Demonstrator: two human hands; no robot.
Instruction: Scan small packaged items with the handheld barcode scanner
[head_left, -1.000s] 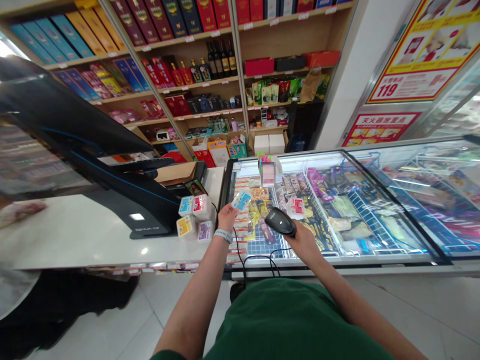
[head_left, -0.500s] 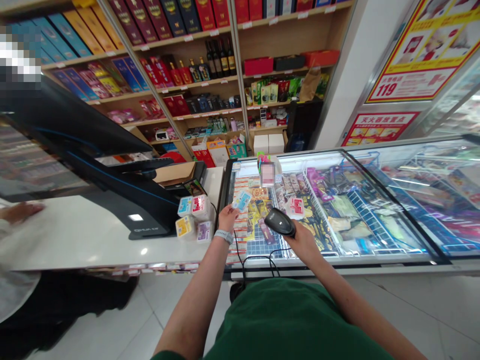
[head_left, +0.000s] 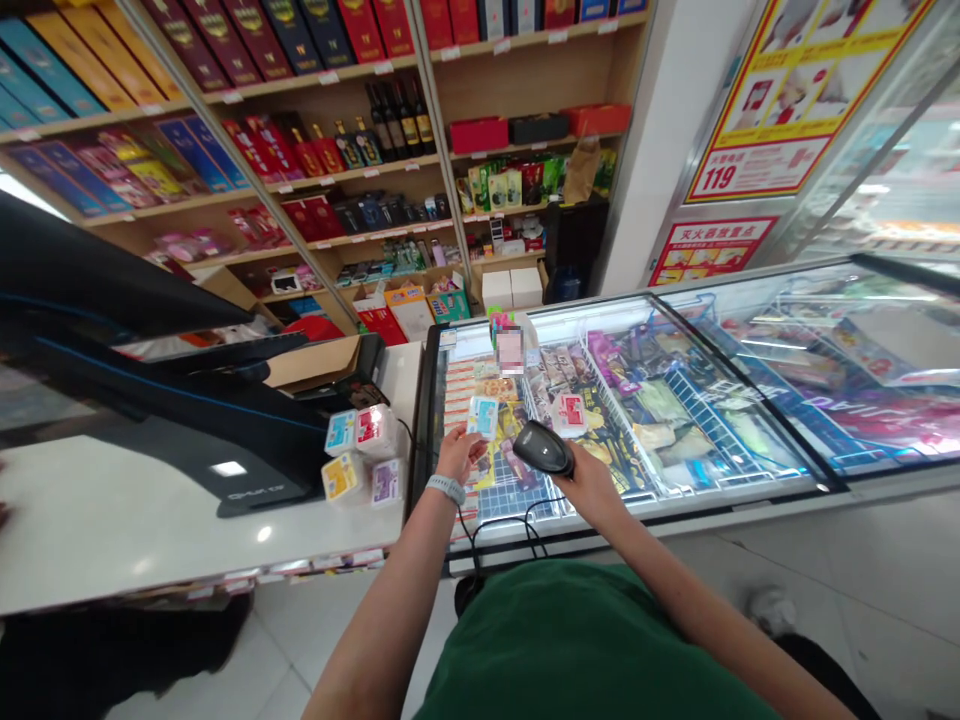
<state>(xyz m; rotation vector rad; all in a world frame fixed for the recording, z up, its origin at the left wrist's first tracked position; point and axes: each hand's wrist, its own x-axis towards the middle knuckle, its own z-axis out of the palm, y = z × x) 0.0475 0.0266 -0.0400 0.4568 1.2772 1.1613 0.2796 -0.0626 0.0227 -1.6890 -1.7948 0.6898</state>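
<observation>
1. Blue-and-white pack (head_left: pixel 483 417) held up in L hand (head_left: pixel 459 453), pinched between fingers & thumb, above near edge of glass-topped chest freezer (head_left: pixel 675 503).
2. R hand (head_left: pixel 592 488) closed firmly round black handheld barcode scanner (head_left: pixel 543 447), its nose pointing at pack, just apart, not touching.
3. Done so far: 4 small packs (head_left: pixel 376 432) grouped together on white counter (head_left: pixel 112 525), near L wrist.
4. Left: only pack in L hand sits apart from that group; can't tell if it's been read.

Scanner (head_left: pixel 544 448): glossy blk plastic. Pack (head_left: pixel 484 417): shiny plastic wrap. Freezer lid (head_left: pixel 739 400), right: smooth glass. Counter (head_left: pixel 112 530), left: glossy white. Far shelves (head_left: pixel 517 130): matt wood. Near shirt (head_left: pixel 585 640): matt green cloth.
</observation>
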